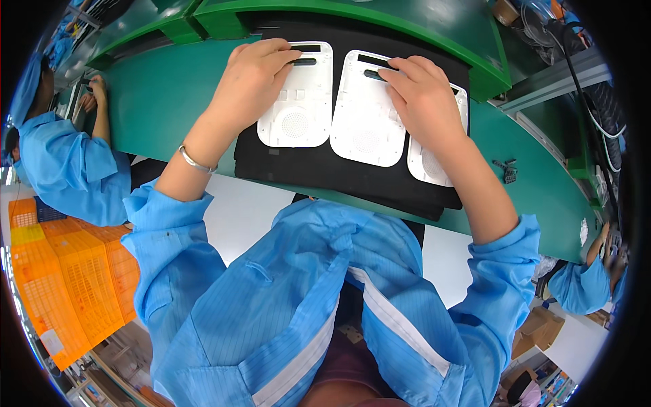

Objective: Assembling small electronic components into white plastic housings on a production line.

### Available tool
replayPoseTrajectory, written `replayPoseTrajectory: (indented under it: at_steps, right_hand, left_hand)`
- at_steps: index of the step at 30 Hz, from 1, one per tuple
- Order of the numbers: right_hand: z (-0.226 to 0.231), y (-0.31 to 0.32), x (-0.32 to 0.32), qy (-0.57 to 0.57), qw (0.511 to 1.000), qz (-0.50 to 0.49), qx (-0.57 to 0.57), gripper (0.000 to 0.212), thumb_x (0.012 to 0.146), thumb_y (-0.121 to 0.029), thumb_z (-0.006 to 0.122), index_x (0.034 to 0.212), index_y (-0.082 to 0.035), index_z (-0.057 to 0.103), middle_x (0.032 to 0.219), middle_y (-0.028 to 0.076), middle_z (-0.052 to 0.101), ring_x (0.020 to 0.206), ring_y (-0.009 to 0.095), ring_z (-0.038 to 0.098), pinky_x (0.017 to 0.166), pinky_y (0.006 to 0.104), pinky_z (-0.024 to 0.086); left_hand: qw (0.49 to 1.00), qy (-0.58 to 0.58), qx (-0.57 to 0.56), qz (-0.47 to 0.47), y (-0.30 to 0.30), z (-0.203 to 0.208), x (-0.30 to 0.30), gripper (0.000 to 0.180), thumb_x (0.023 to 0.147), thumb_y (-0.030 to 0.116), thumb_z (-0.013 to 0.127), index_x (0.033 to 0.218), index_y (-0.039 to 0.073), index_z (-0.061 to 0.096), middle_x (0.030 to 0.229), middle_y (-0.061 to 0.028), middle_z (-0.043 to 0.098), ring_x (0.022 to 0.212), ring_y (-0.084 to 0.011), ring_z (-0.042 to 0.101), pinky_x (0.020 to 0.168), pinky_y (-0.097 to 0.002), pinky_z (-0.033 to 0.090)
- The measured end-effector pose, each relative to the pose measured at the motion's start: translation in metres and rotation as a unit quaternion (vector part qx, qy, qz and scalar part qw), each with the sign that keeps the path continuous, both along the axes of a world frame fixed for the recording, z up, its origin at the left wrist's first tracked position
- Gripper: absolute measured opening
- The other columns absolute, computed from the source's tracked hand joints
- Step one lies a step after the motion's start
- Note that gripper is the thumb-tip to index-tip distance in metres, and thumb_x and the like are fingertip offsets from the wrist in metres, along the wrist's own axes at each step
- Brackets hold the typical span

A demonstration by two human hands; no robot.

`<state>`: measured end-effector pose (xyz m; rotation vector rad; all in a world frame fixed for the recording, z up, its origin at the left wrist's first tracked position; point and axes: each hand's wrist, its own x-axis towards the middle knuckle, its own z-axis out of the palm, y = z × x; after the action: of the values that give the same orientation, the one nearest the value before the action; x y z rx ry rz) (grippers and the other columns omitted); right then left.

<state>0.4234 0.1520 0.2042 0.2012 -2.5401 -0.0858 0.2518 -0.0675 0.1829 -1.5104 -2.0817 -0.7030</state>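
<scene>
Three white plastic housings with rounded corners lie side by side on a black mat (285,163), each with a round speaker grille. Over the upper left corner of the left housing (308,102) is my left hand (254,74), its fingers closed together at a small dark strip (304,62). My right hand (427,98) reaches across the upper right of the middle housing (363,115), thumb and fingertips closed by another dark strip (372,74). Whatever lies between either hand's fingertips is too small to make out. My right hand and forearm partly cover the right housing (424,163).
Small black parts (507,169) lie on the green table (169,88) to the right. A green raised shelf (359,10) borders the far side. Orange crates (74,278) stand at the left. Co-workers in blue sit at the left (68,163) and right (583,285).
</scene>
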Motion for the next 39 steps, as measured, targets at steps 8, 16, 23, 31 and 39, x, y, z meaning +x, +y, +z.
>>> replayPoseTrajectory:
  at_steps: [8, 16, 23, 31, 39]
  right_hand:
    - [-0.004, -0.005, 0.009, -0.087, 0.994, -0.069, 0.006, 0.038, 0.085, -0.031, 0.061, 0.113, -0.006, 0.062, 0.135, 0.014, 0.046, 0.131, 0.032, 0.032, 0.108, 0.0503, 0.022]
    - [-0.004, -0.008, 0.006, -0.122, 0.987, -0.102, -0.031, 0.047, 0.088, -0.037, 0.056, 0.125, -0.009, 0.056, 0.141, 0.014, 0.038, 0.136, 0.031, 0.024, 0.111, 0.0511, 0.014]
    - [-0.012, -0.003, 0.015, -0.111, 0.986, -0.122, -0.026, 0.049, 0.088, -0.04, 0.055, 0.126, -0.009, 0.055, 0.142, 0.016, 0.036, 0.137, 0.031, 0.022, 0.11, 0.0519, 0.013]
    - [-0.009, -0.007, 0.011, -0.085, 0.99, -0.105, -0.041, 0.046, 0.089, -0.042, 0.053, 0.125, -0.013, 0.057, 0.142, 0.014, 0.037, 0.138, 0.03, 0.021, 0.111, 0.0519, 0.011]
    - [0.001, 0.007, 0.023, -0.105, 0.987, -0.114, -0.046, 0.047, 0.088, -0.041, 0.054, 0.127, -0.014, 0.055, 0.144, 0.013, 0.033, 0.137, 0.031, 0.02, 0.111, 0.0486, 0.014]
  left_hand:
    - [0.989, -0.013, -0.129, 0.076, -0.003, -0.012, 0.018, 0.052, 0.086, 0.041, 0.059, 0.128, 0.012, 0.053, 0.142, -0.0169, 0.035, 0.136, -0.0326, 0.023, 0.109, -0.0495, 0.019]
    - [0.99, -0.078, -0.093, 0.074, -0.001, -0.017, 0.015, 0.052, 0.087, 0.042, 0.058, 0.13, 0.013, 0.051, 0.143, -0.0191, 0.033, 0.137, -0.0341, 0.022, 0.109, -0.0489, 0.018]
    - [0.992, -0.041, -0.066, 0.103, -0.005, -0.01, 0.022, 0.056, 0.087, 0.041, 0.058, 0.134, 0.013, 0.047, 0.143, -0.0194, 0.033, 0.137, -0.0341, 0.022, 0.109, -0.0478, 0.018]
    - [0.988, -0.037, -0.117, 0.09, 0.008, -0.008, 0.023, 0.052, 0.087, 0.044, 0.056, 0.129, 0.012, 0.053, 0.144, -0.0183, 0.031, 0.137, -0.0337, 0.021, 0.109, -0.0511, 0.016]
    - [0.992, -0.058, -0.094, 0.066, 0.015, -0.008, 0.026, 0.052, 0.086, 0.04, 0.059, 0.13, 0.013, 0.051, 0.143, -0.0197, 0.033, 0.136, -0.034, 0.024, 0.108, -0.0504, 0.019]
